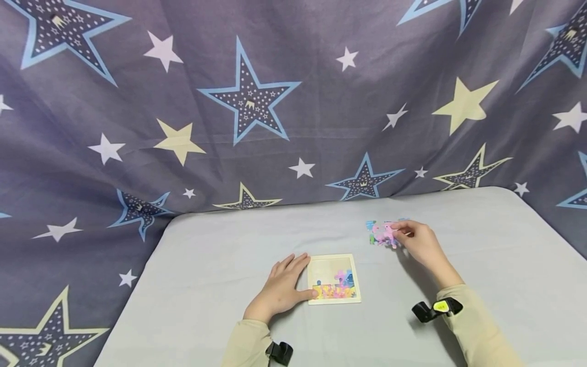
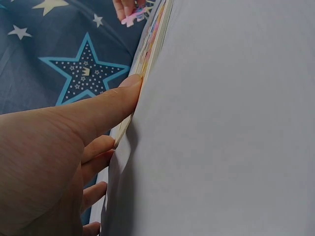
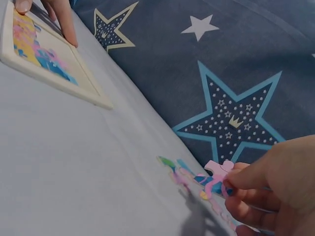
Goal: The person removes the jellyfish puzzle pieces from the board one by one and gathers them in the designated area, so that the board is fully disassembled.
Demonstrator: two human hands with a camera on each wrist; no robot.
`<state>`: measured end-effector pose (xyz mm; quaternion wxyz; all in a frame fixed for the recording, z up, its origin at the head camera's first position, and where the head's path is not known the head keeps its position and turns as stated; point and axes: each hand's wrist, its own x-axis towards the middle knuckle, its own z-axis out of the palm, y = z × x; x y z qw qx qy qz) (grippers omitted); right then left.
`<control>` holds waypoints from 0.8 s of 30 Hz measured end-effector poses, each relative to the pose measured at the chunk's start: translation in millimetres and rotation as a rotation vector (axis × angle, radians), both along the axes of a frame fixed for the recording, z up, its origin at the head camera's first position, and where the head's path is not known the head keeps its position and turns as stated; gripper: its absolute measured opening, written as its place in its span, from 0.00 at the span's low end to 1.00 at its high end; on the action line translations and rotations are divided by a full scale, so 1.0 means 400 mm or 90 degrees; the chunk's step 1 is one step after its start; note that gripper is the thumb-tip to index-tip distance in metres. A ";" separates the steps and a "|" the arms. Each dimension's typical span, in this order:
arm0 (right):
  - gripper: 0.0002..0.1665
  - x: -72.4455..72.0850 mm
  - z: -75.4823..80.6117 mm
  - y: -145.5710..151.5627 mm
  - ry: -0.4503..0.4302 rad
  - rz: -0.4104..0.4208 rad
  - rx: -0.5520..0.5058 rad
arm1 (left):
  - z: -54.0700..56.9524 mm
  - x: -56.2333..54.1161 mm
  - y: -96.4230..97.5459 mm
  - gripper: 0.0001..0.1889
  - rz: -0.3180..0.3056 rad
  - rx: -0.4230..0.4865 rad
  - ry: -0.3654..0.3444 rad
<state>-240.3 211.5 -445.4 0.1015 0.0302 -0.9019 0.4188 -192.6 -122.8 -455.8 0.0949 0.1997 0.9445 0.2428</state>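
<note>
A square jigsaw puzzle tray [image 1: 334,256] with a pale frame lies on the table; joined yellow, pink and blue pieces [image 1: 335,291] fill its lower part. My left hand [image 1: 282,290] rests at the tray's left side, thumb on its lower left corner and the other fingers spread along the edge. Farther right, my right hand [image 1: 422,245] pinches a pink puzzle piece [image 3: 220,168] between thumb and fingertips. Loose puzzle pieces [image 1: 372,238] in pink, blue and green lie under and beside that hand, partly hidden by it.
A light grey cloth covers the table [image 1: 206,285]. Behind it hangs a dark curtain [image 1: 316,127] printed with stars, meeting the table's back edge. Each wrist wears a black strapped-on device [image 1: 281,352].
</note>
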 end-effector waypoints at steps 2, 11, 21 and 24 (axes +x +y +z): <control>0.11 -0.001 -0.007 0.004 -0.002 -0.009 -0.001 | -0.002 -0.001 0.001 0.42 0.000 -0.002 0.002; 0.12 -0.008 -0.026 0.015 -0.026 -0.049 0.008 | -0.004 -0.001 -0.001 0.42 0.001 -0.002 0.005; 0.13 -0.007 -0.032 0.020 -0.020 -0.070 0.031 | -0.004 -0.003 -0.001 0.42 -0.005 -0.004 0.008; 0.13 -0.008 -0.035 0.019 -0.021 -0.069 0.032 | -0.002 -0.002 -0.001 0.42 -0.004 -0.006 0.006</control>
